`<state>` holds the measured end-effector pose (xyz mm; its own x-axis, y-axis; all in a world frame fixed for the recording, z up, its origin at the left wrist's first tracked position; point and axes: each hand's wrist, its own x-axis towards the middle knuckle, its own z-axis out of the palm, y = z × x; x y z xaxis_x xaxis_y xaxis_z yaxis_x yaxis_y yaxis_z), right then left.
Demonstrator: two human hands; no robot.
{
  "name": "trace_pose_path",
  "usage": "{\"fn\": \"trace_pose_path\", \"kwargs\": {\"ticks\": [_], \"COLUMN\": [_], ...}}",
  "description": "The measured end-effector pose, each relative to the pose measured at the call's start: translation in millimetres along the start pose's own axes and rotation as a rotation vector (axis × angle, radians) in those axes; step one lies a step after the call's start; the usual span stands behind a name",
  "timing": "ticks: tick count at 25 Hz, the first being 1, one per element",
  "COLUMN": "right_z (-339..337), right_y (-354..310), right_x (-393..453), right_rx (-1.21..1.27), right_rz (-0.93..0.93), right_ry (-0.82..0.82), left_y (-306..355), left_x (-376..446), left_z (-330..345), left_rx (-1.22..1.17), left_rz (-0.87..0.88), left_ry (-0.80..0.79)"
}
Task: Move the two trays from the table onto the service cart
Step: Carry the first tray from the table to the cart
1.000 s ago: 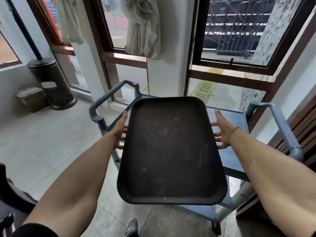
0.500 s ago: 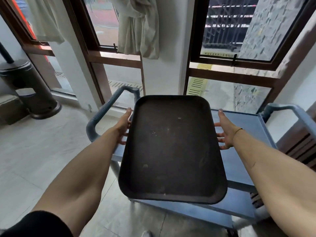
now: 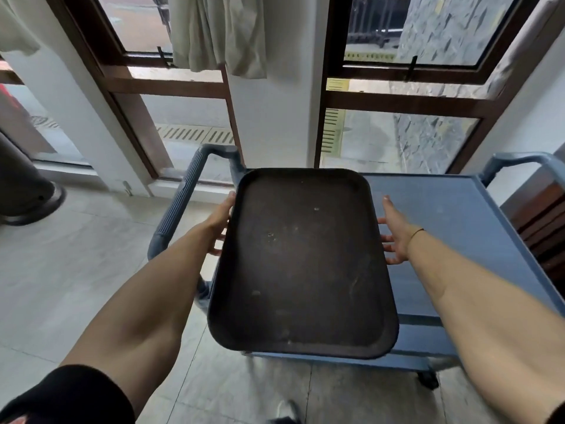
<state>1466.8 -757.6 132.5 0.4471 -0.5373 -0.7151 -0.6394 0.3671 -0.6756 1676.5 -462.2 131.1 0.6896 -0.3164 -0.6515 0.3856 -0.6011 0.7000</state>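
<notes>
I hold a dark brown rectangular tray (image 3: 301, 261) level in front of me, over the left half of the blue service cart (image 3: 452, 228). My left hand (image 3: 218, 223) grips the tray's left long edge, fingers under the rim. On the opposite long edge, my right hand (image 3: 394, 237) holds the tray, fingers tucked beneath. The tray's near end juts past the cart's front edge. Whether the tray touches the cart top is hidden. No other tray is in view.
The cart has a ribbed handle (image 3: 183, 203) at its left end and another handle (image 3: 516, 162) at the right. Tall windows with brown frames (image 3: 171, 87) stand close behind it. A dark round base (image 3: 27, 194) sits on the tiled floor at left. Wooden slats (image 3: 547, 228) are at right.
I have stepped closer to the cart and turned right. The tray now sits further over the cart's top, still gripped by both hands.
</notes>
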Motion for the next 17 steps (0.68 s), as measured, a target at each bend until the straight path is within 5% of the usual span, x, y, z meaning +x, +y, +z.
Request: {"fn": "trace_pose_path", "kwargs": {"ticks": [17], "right_z": [37.1], "right_y": [25.7], "right_x": [46.2], "right_rx": [-0.024], "right_rz": [0.134], "right_ry": [-0.022], "left_y": [-39.2], "left_x": [56.8], "left_z": [16.7], "left_rx": [-0.151], "left_rz": [-0.132], "left_ry": [0.066]}}
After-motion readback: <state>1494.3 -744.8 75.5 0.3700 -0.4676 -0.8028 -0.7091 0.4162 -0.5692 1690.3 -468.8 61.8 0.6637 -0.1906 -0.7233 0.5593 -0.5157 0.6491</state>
